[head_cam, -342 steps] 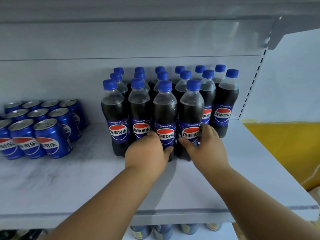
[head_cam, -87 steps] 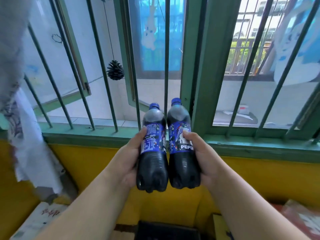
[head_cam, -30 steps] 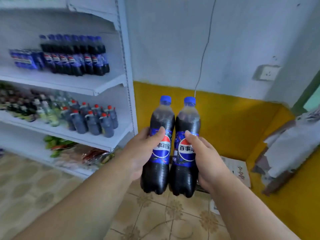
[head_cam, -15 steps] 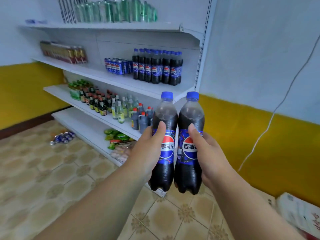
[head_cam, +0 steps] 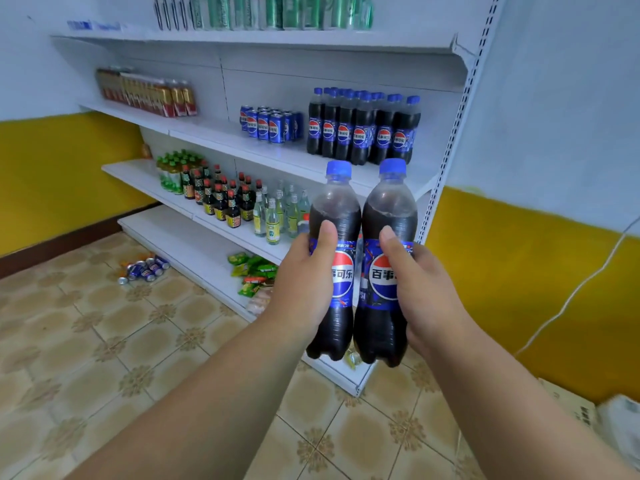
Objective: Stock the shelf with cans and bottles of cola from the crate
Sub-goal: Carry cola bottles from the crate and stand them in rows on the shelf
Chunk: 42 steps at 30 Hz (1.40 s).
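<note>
Fingers of both hands are wrapped round cola bottles: the left hand (head_cam: 308, 282) grips the left bottle (head_cam: 333, 327) at its label, thumb laid up the front, and the right hand (head_cam: 420, 289) grips the right bottle (head_cam: 379, 334) the same way. Both bottles are upright, side by side and touching, held out at chest level in front of the shelf unit (head_cam: 446, 161). Half a second ago the shelves sat further left and smaller in view; a second ago they were off at the left edge, with a yellow wall straight ahead. Now the view has swung round so the cola shelf (head_cam: 221, 131) lies just above and behind the bottle caps, and the unit looks nearer. On it stand the stocked bottles (head_cam: 362, 128) at the right end, with cans (head_cam: 268, 124) just left of them. The carry from the crate, which is out of view, looks nearly done; placing seems next, probably in front of or beside the stocked row. Some loose cans (head_cam: 143, 268) lie on the floor (head_cam: 104, 341) by the bottom shelf.
</note>
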Each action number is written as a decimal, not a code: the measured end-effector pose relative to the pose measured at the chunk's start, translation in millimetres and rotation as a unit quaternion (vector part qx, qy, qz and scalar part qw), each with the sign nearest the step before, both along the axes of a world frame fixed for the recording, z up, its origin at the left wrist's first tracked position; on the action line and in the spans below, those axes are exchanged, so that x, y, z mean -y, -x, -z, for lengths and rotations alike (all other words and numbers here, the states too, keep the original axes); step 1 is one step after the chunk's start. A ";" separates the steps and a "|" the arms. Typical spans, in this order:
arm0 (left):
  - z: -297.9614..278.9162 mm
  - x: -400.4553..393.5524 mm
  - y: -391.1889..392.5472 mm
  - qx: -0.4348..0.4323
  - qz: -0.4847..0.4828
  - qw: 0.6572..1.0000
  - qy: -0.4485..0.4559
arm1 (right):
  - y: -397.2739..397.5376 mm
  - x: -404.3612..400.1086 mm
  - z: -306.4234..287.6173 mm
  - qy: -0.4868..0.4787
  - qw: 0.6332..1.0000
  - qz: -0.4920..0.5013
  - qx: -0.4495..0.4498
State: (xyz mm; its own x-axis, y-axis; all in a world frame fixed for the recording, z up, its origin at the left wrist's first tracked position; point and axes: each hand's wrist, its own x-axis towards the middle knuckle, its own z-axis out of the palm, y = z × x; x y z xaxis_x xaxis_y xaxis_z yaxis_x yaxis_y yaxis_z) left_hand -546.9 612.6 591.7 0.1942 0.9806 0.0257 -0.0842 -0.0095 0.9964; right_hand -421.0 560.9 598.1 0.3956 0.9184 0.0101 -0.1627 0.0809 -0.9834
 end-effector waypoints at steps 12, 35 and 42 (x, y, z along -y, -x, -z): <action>7.1 -135.0 -55.1 0.010 -0.025 1.000 0.008 | -56.1 -143.9 11.5 0.004 1.000 -0.008 0.011; -0.4 -382.1 -202.5 -0.012 -0.002 0.998 -0.069 | -187.2 -372.8 5.2 -0.033 0.987 0.117 0.110; -17.2 -475.2 -242.4 0.026 0.074 0.986 -0.146 | -209.0 -446.2 -15.4 -0.052 0.961 0.227 0.147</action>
